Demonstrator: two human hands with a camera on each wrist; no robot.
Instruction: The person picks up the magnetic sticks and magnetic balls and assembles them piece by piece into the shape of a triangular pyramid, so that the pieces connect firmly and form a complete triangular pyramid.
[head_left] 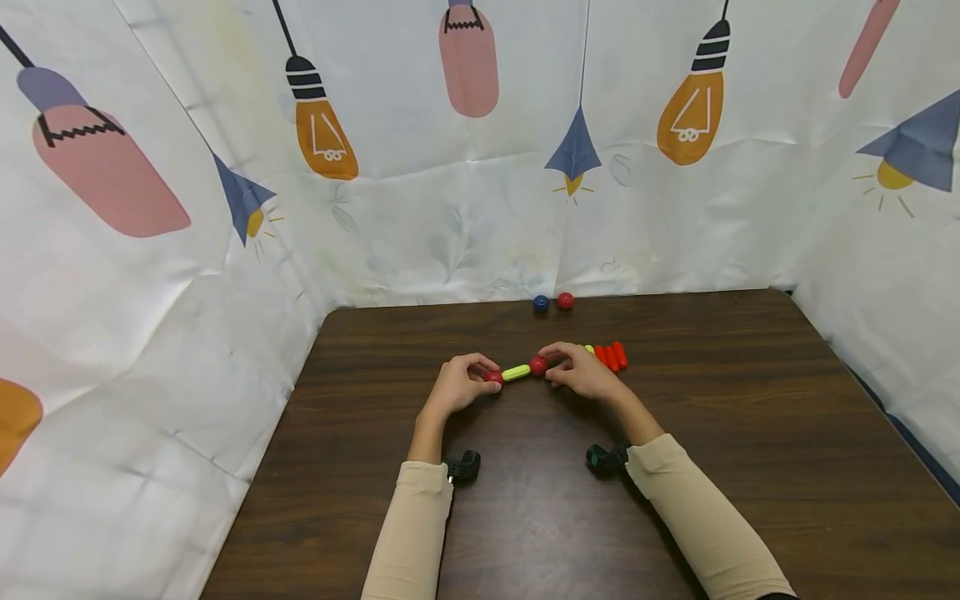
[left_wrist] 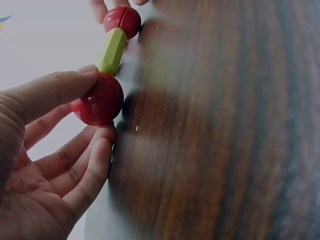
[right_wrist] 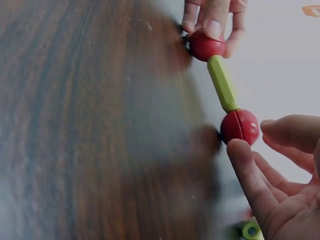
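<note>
A yellow-green rod (head_left: 516, 372) joins two red balls in a short bar just over the dark tabletop. My left hand (head_left: 459, 385) pinches the left red ball (left_wrist: 100, 101) between thumb and fingers, the thumb lying over its top where the rod meets it. At the other end, my right hand (head_left: 581, 371) has its thumb and a finger at two sides of the second red ball (right_wrist: 240, 126), holding it by the fingertips. Both balls show a seam line round the middle in the wrist views.
Beyond the right hand lie several red rods (head_left: 611, 357) side by side, with a yellow-green rod (head_left: 588, 349) partly hidden by the hand. A blue ball (head_left: 541, 304) and another red ball (head_left: 566, 301) sit near the far edge of the table (head_left: 525, 508). A printed curtain (head_left: 480, 217) hangs behind.
</note>
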